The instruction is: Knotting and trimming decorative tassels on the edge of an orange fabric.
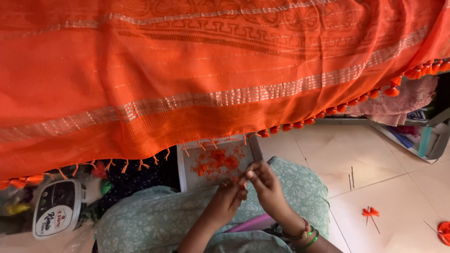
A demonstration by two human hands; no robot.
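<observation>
A wide orange cloth [197, 70] with silver woven bands hangs across the upper view; its lower edge carries small orange tassels [300, 124] on the right and loose thread ends on the left. Below it, over my lap in pale green patterned fabric [140, 220], my left hand [227, 199] and my right hand [265, 185] meet, fingertips pinched together on a small bit of orange thread [241, 180]. My right wrist wears green and red bangles. Just beyond my hands lies a white tray [185, 173] holding orange thread scraps.
A round white-rimmed box with a dark lid [58, 206] sits at lower left. On the tiled floor to the right lie thin needles [351, 178], an orange thread tuft [370, 213] and an orange spool at the edge [444, 232]. Pink cloth and clutter sit at right [408, 103].
</observation>
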